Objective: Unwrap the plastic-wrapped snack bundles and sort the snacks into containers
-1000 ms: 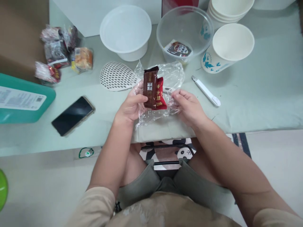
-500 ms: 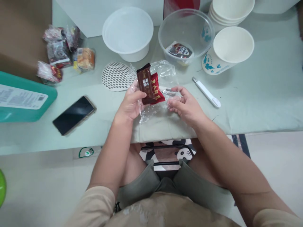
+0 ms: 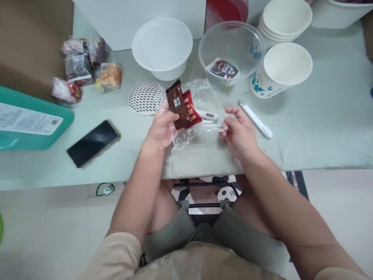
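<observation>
My left hand (image 3: pixel 163 126) is closed, thumb on top, around a brown snack packet (image 3: pixel 177 105) and a red snack packet (image 3: pixel 190 111), together with one side of a clear plastic bag (image 3: pixel 201 93). The other edge of the bag is pinched in my right hand (image 3: pixel 239 130), so the film stretches between both hands above the table. Under the film shows a white handle end (image 3: pixel 210 116). Left of the packets lies a white perforated oval piece (image 3: pixel 145 97); whether the two are joined is hidden. A white utility knife (image 3: pixel 256 119) lies beside my right hand.
Behind stand a white bowl (image 3: pixel 163 50), a clear bowl (image 3: pixel 231 42) holding a dark packet (image 3: pixel 224 69), a paper cup (image 3: pixel 287 66) and stacked cups (image 3: pixel 284 19). At left are several wrapped snacks (image 3: pixel 80 68), a phone (image 3: pixel 93 143) and a green container (image 3: pixel 35 124).
My right hand has moved a little right, drawing the bag's edge outward and uncovering more of the white handle. My left hand keeps its grip. The whole view has shifted slightly.
</observation>
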A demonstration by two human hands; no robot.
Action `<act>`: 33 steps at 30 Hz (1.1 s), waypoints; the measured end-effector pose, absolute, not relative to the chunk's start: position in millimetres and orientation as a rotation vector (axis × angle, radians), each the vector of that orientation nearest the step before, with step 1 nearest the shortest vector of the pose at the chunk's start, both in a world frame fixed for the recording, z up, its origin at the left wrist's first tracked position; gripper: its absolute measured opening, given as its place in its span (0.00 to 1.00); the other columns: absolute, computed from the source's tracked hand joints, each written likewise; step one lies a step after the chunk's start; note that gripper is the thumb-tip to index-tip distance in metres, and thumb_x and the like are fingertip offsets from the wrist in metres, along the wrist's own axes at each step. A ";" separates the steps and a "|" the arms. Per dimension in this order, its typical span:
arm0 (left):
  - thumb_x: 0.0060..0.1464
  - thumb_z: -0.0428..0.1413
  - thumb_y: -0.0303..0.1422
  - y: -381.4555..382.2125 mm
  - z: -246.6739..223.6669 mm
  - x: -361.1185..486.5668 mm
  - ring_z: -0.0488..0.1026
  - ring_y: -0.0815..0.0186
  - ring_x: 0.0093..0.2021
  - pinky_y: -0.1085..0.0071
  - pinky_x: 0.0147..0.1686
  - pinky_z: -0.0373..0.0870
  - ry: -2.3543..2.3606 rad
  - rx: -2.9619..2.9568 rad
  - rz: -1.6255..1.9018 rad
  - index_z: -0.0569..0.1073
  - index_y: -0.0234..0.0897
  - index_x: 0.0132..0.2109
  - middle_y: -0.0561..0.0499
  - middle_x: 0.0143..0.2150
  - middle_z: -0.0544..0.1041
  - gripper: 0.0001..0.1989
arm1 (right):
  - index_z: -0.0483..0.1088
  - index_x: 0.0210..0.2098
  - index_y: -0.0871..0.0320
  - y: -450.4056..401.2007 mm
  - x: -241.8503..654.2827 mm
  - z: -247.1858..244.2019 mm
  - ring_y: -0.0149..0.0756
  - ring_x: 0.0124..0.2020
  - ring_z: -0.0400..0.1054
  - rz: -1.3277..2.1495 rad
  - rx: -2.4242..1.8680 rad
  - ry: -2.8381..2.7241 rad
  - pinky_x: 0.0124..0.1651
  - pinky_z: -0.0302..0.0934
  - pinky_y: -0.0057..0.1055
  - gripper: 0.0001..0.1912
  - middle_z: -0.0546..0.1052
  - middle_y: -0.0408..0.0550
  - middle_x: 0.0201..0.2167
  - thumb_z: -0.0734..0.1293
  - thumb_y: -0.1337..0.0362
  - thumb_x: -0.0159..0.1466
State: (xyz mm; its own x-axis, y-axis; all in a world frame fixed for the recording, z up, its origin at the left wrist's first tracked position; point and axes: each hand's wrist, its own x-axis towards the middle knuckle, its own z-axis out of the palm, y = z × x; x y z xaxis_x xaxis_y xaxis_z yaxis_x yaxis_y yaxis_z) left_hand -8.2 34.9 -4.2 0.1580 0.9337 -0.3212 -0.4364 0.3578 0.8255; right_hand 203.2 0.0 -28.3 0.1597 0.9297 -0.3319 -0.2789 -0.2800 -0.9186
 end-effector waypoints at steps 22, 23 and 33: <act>0.47 0.58 0.28 22.2 -7.0 23.8 0.80 0.60 0.50 0.68 0.46 0.76 0.884 0.598 0.845 0.82 0.36 0.47 0.48 0.49 0.85 0.18 | 0.69 0.48 0.52 -2.9 190.3 -25.7 0.37 0.36 0.76 1.536 -1.200 -0.770 0.38 0.74 0.35 0.32 0.80 0.44 0.38 0.79 0.43 0.53; 0.47 0.58 0.28 22.3 -7.8 23.5 0.79 0.58 0.53 0.66 0.51 0.75 0.873 0.618 0.857 0.83 0.36 0.46 0.48 0.49 0.85 0.18 | 0.70 0.47 0.53 -3.2 189.4 -23.5 0.37 0.34 0.76 1.630 -1.137 -0.711 0.36 0.74 0.35 0.31 0.80 0.43 0.36 0.79 0.43 0.53; 0.49 0.51 0.30 25.1 1.4 13.4 0.79 0.63 0.39 0.69 0.38 0.76 0.834 0.560 0.946 0.81 0.31 0.51 0.47 0.40 0.82 0.23 | 0.74 0.41 0.52 -3.9 189.1 -19.5 0.34 0.31 0.77 1.745 -1.003 -0.405 0.33 0.75 0.31 0.19 0.82 0.40 0.32 0.77 0.50 0.56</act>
State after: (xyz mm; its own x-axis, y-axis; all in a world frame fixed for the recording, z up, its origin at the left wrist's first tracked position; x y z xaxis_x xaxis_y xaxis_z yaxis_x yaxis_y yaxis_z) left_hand 13.4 25.1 1.4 0.3235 0.8719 -0.3677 -0.4743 0.4856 0.7343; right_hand 189.1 -3.9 -19.5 -0.1146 0.8941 -0.4329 -0.6119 -0.4068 -0.6783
